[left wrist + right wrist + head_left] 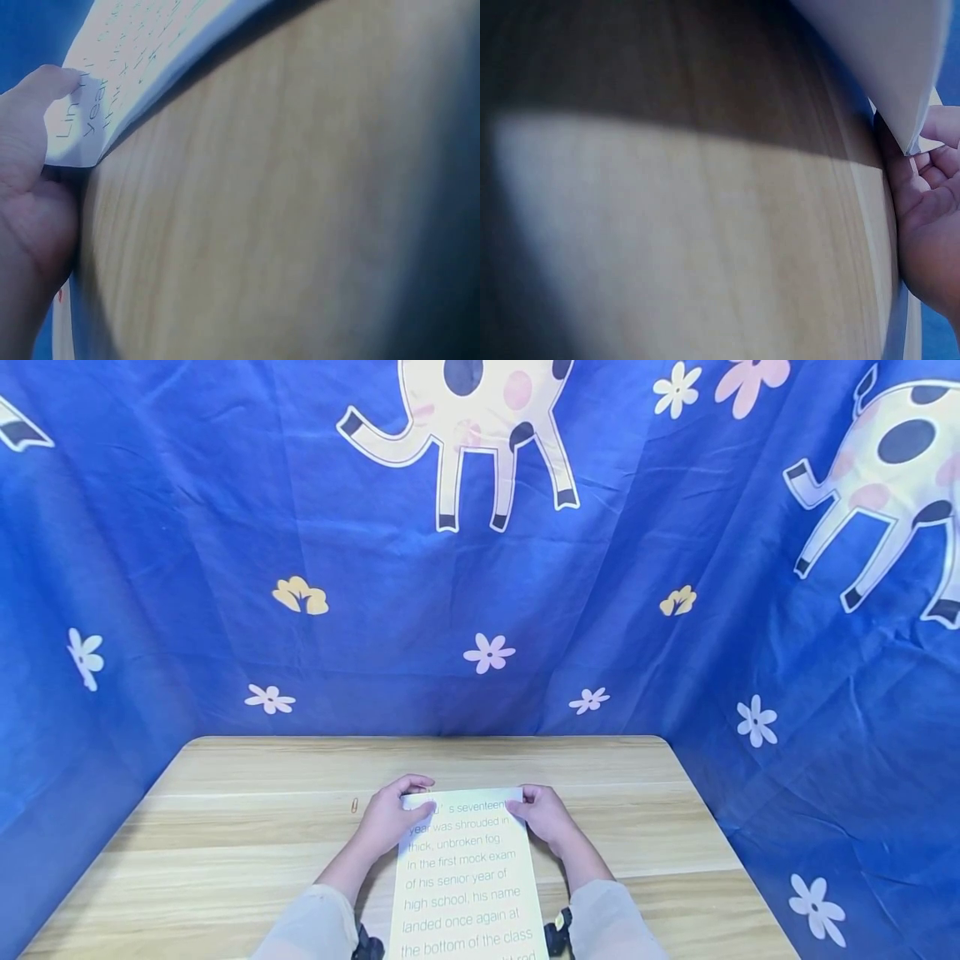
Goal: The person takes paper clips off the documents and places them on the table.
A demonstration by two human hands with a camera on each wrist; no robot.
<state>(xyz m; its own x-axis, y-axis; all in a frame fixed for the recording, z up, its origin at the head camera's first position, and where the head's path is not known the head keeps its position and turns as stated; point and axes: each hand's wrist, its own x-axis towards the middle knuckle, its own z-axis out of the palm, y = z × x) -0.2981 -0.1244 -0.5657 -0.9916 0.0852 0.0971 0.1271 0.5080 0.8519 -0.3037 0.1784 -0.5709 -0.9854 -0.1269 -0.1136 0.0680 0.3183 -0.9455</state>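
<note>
"Left hand first, then. What did it have?"

"It pinched the printed paper at the top left corner, thumb on the lettered face and finger at the top edge. A lone paperclip lay on the wooden table, near that hand on its outer side and apart from it."

"And the paper itself?"

"It was between the two hands in front of the person, lines readable from where they sat, its lower end running out of the head view. The left wrist view showed that side raised clear of the wood, with shadow beneath. I could not tell how many sheets there were, though the right corner looked layered."

"What about the right hand?"

"It held the top right corner, thumb in front and the other fingers curled behind. Neither hand was spread wide; both had a narrow, closed hold."

"So which step was in hand, would you say?"

"My reading was handling and steadying, perhaps squaring the top edge, since both corners were gripped and the paperclip lay untouched."

"And what did the next move call for?"

"An even pinch at both corners, I judged, with light thumbs so that the paper would not buckle or the layers slip. If one hand were to let go, the other would need to carry the edge alone."
</note>
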